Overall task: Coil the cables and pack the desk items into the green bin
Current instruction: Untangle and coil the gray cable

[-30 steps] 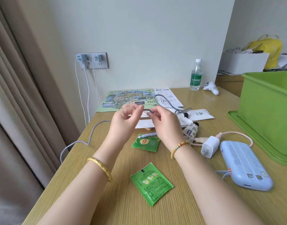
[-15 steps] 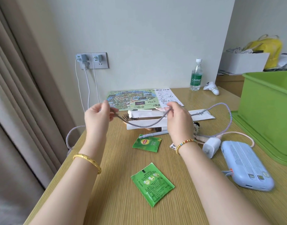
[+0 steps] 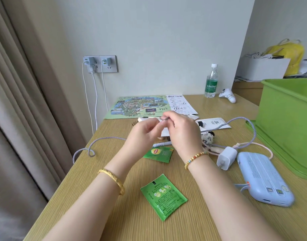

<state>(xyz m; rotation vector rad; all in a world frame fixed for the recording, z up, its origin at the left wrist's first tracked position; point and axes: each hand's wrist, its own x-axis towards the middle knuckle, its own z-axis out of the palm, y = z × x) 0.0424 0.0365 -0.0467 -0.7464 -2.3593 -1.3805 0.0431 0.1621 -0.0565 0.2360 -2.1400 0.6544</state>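
Observation:
A grey braided cable [image 3: 104,139] trails from the desk's left edge to my hands, then arcs right as a loop toward the green bin [image 3: 288,122]. My left hand [image 3: 144,134] and my right hand [image 3: 182,133] meet above the desk's middle, both pinching the cable at the fingertips. Two green tea sachets lie below them: one [image 3: 158,153] just under my hands, another [image 3: 164,196] nearer me. A white charger plug [image 3: 226,157] with a pink cable [image 3: 263,147] and a pale blue power bank [image 3: 263,178] lie at the right.
A map leaflet [image 3: 140,106], white packets [image 3: 213,122] and a small patterned pouch [image 3: 207,137] lie behind my hands. A water bottle [image 3: 211,82] and a white controller [image 3: 228,96] stand at the back. Wall chargers [image 3: 97,62] hang left, by the curtain.
My hands, spread apart with the cable stretched between them half a second ago, have come back together at the middle. The cable's left end now lies looped on the desk.

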